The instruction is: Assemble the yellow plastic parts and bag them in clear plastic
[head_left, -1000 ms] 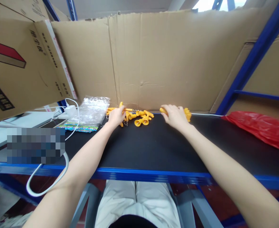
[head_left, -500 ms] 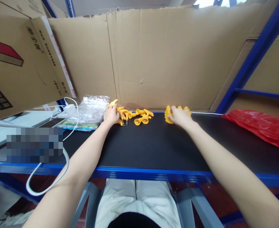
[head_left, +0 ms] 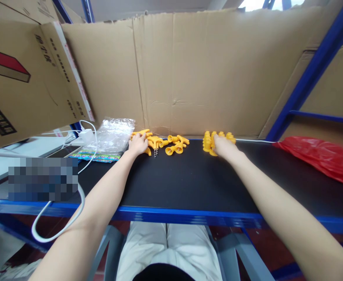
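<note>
My left hand (head_left: pixel 138 144) is closed over a pile of yellow corkscrews, its fingers curled on a yellow handle. One yellow corkscrew (head_left: pixel 154 143) at the pile's right edge has its metal spiral pointing towards me. Just right of that lie several loose yellow cone-shaped pieces (head_left: pixel 178 147), some with their hollow ends facing me. Further right, my right hand (head_left: pixel 224 147) grips a yellow piece with a flared lower end, partly hidden by the fingers. Around it stand several upright yellow ribbed pieces (head_left: pixel 206 141), packed close together.
A black tabletop (head_left: pixel 186 183) with a blue front rail (head_left: pixel 189 215) carries everything. Clear plastic bags (head_left: pixel 113 134), a phone (head_left: pixel 64 151) and white cables (head_left: pixel 85 166) lie left. A red plastic bag (head_left: pixel 320 156) is at right. Cardboard (head_left: pixel 218 74) walls the back.
The yellow handle that stuck up by my left hand now lies lower, and a spiral at the pile shows more plainly. My right hand has shifted slightly, with a flared yellow piece tilted beneath it.
</note>
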`<act>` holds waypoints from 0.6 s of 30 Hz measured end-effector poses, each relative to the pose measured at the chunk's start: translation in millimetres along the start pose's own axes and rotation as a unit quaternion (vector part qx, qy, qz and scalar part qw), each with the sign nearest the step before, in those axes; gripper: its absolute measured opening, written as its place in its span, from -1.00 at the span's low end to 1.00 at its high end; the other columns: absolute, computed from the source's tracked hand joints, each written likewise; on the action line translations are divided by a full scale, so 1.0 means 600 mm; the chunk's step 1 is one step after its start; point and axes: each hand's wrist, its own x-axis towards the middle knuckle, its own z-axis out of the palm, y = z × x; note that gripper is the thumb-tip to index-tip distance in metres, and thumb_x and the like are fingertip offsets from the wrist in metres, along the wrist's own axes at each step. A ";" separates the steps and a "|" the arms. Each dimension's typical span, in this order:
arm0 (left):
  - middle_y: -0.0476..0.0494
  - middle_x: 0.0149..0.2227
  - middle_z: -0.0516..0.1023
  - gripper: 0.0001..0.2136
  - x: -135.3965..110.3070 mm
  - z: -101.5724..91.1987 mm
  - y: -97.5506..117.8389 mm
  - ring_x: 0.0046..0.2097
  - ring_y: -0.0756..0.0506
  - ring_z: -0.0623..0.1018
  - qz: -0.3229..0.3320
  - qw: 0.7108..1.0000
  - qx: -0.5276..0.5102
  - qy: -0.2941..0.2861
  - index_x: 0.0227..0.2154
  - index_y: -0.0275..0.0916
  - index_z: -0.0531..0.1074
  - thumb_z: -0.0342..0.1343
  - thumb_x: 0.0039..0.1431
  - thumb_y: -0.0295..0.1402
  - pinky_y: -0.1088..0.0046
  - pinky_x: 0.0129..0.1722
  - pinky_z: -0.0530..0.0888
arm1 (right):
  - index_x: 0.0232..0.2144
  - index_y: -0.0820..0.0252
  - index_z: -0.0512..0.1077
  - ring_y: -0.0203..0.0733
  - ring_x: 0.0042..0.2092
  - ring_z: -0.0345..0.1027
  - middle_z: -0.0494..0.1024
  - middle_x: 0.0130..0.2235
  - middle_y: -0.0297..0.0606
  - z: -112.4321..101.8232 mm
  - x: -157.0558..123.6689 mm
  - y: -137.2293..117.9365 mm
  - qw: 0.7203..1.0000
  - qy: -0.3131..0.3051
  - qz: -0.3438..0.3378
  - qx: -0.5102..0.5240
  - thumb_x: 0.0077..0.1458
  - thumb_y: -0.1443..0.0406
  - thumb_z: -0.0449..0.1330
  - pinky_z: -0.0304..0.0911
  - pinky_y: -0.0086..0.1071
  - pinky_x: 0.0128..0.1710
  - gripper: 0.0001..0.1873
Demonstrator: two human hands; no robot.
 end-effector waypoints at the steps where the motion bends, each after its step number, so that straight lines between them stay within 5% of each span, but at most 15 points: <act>1: -0.35 0.06 0.32 -0.56 -0.002 -0.001 0.003 0.10 -0.34 0.30 -0.002 1.000 0.003 -0.006 0.11 -0.13 0.26 -0.18 0.18 -0.22 -0.05 -0.01 0.28 | -0.05 0.40 0.30 0.08 -0.08 0.31 0.41 -0.08 0.16 -0.010 -0.004 -0.006 0.999 -0.023 0.020 -0.009 -0.02 0.37 0.13 0.10 -0.18 -0.16 -0.57; 6: -0.31 0.16 0.19 -0.49 -0.011 -0.010 0.016 0.18 -0.32 0.20 -0.023 0.998 0.037 -0.049 0.20 -0.13 0.12 -0.24 0.19 -0.16 0.00 0.07 0.22 | 0.10 0.38 0.18 0.11 0.06 0.22 0.34 0.04 0.14 -0.038 -0.019 -0.032 0.997 -0.040 0.032 -0.054 0.06 0.25 0.12 0.11 -0.13 -0.04 -0.43; 12: -0.30 0.18 0.14 -0.48 -0.012 -0.014 0.023 0.19 -0.31 0.19 -0.015 0.996 0.058 -0.071 0.22 -0.19 0.09 -0.26 0.20 -0.18 0.06 0.10 0.22 | 0.18 0.38 0.11 0.22 0.20 0.02 0.22 0.16 0.18 -0.027 -0.025 -0.052 0.997 -0.033 0.005 -0.074 0.05 0.23 0.15 -0.06 0.01 0.11 -0.32; 18: -0.29 0.24 0.07 -0.45 -0.014 -0.011 0.025 0.23 -0.34 0.12 -0.002 0.996 0.049 -0.077 0.24 -0.19 0.02 -0.26 0.20 -0.15 -0.03 0.11 0.18 | 0.00 0.39 0.32 0.23 0.06 0.25 0.38 0.02 0.22 -0.035 -0.034 -0.067 0.998 0.005 -0.016 -0.061 0.09 0.24 0.11 0.08 0.03 0.00 -0.55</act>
